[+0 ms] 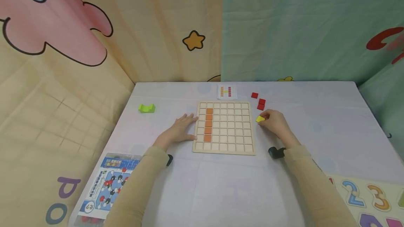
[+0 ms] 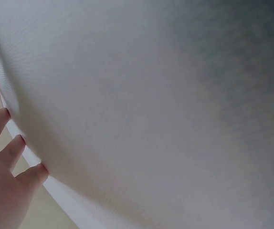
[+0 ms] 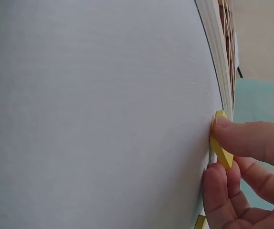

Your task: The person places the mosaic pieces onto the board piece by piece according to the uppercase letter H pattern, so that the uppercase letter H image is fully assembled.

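A square wooden grid board (image 1: 231, 149) lies in the middle of the table, with a column of several orange tiles (image 1: 208, 124) set in its cells near the left side. My left hand (image 1: 180, 129) rests at the board's left edge, fingers spread, thumb and fingertips at the rim. Just off the board's right side, my right hand (image 1: 274, 122) pinches a yellow tile (image 3: 221, 148) between thumb and fingers. A bit of another yellow piece (image 3: 200, 222) shows below that hand in the right wrist view. Three red tiles (image 1: 261, 107) lie beyond the right hand.
A small pattern card (image 1: 227, 92) lies behind the board. At the left sits a light green notched block (image 1: 147, 108). A molecule-model package (image 1: 108, 185) is partly behind the left sleeve. A number puzzle board (image 1: 367, 195) lies at the front right. Printed curtains (image 1: 284, 27) stand behind the table.
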`<state>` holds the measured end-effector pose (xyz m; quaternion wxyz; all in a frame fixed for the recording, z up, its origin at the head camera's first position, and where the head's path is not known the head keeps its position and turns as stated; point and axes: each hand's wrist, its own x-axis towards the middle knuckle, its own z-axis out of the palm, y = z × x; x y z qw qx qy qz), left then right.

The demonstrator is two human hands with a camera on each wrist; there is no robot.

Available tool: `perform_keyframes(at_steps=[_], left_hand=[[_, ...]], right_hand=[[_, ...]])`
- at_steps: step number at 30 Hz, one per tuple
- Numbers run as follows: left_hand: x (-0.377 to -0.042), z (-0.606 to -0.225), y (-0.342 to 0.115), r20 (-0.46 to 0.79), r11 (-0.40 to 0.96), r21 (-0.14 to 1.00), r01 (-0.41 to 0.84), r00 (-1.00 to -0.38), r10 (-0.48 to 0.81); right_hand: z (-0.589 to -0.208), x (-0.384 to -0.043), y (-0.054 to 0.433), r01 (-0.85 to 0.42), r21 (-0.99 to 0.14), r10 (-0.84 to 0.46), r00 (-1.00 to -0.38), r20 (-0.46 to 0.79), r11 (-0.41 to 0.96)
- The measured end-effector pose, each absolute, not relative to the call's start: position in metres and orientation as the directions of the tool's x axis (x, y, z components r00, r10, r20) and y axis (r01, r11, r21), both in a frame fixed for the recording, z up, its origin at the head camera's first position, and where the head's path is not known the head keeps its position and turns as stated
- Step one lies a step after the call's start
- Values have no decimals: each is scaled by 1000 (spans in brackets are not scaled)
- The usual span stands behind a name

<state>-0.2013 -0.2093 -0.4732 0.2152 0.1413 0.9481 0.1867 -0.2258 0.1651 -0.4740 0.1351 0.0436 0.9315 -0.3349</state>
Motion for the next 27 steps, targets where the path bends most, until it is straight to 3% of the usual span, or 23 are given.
perform_keyframes(at_steps=[13, 27], left_hand=[[-203, -469, -207, -361, 890, 417, 184, -865, 348], [-202, -472, -208, -360, 884, 431, 183, -863, 354]], right_hand=[[-460, -226, 159, 193, -698, -18, -959, -282, 689], [-455, -229, 75, 41, -766, -230, -942, -243, 641]])
